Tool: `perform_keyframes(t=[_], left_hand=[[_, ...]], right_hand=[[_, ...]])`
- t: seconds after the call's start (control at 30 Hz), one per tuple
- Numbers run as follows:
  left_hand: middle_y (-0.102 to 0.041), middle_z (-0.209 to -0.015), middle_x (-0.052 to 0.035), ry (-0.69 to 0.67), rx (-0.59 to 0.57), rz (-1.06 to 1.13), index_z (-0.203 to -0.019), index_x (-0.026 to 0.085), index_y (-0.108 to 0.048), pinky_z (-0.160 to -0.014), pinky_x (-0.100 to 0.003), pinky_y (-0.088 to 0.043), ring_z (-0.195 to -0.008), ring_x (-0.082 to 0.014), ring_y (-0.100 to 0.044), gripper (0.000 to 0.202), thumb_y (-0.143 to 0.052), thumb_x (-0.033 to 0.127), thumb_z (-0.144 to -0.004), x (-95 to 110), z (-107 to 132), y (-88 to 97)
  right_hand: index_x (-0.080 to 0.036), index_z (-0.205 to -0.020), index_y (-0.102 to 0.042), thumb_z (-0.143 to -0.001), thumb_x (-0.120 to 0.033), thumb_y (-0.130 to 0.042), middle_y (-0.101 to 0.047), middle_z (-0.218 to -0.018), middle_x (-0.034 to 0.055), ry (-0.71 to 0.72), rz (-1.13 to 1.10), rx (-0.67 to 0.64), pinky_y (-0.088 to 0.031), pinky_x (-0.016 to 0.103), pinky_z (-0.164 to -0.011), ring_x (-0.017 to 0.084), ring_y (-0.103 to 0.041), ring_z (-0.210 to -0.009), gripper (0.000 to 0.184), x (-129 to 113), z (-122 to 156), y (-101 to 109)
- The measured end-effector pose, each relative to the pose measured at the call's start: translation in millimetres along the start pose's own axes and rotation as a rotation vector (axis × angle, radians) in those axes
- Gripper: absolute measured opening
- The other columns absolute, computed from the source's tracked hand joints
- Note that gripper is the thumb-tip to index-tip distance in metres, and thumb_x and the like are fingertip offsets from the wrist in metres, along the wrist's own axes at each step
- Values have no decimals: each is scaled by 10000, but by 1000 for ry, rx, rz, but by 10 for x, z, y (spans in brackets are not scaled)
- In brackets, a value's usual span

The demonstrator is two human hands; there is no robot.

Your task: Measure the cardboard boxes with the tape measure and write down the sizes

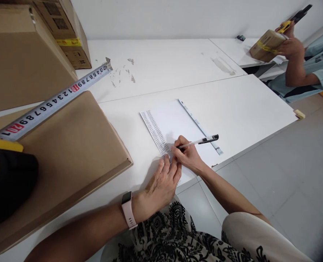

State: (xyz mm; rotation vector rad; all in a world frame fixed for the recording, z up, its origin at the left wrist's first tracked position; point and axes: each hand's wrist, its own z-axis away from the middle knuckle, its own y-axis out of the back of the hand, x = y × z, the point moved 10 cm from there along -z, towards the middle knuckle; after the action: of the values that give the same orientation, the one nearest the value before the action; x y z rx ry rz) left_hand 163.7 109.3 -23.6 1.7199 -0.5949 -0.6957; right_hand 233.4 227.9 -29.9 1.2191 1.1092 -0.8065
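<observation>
"White paper: what is its position?"

"The sheet (172, 122) lies flat on the white worktop (243, 98), near the front edge. Columns of small characters run along its left side; they are too small to read."

"State of the right hand (188, 156)?"

"Its grip is closed on a pen (198, 141), thumb and fingers near the writing end. The tip is hidden by the fingers; contact with the paper cannot be told. The black cap end points up and to the right."

"State of the left hand (164, 181)?"

"Palm down, grip relaxed and holding nothing, fingers extended onto the sheet just beside the right hand. A pink-strapped watch (128, 211) encircles the wrist."

"Items to the left?"

"A cardboard box (79, 134), with a black-and-yellow tape measure (8, 178) over it. The extended blade (59, 100) passes the box's far edge, its hook above the worktop."

"And at the far right?"

"Another person's hands (290, 47) hold a small carton (267, 45) banded with yellow tape."
</observation>
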Motion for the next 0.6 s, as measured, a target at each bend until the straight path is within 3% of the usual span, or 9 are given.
perform_keyframes(t=[0.6], left_hand=[[-497, -1552, -266, -3, 3, -7, -1554, -18, -374, -1203, -542, -290, -1429, -441, -458, 722, -465, 399, -971, 3, -1, 26]], right_hand=[[-245, -743, -421, -865, -255, -632, -379, -608, -72, -24, 6, 17, -289, 271, -508, 106, -337, -545, 244, 20, 3, 18]])
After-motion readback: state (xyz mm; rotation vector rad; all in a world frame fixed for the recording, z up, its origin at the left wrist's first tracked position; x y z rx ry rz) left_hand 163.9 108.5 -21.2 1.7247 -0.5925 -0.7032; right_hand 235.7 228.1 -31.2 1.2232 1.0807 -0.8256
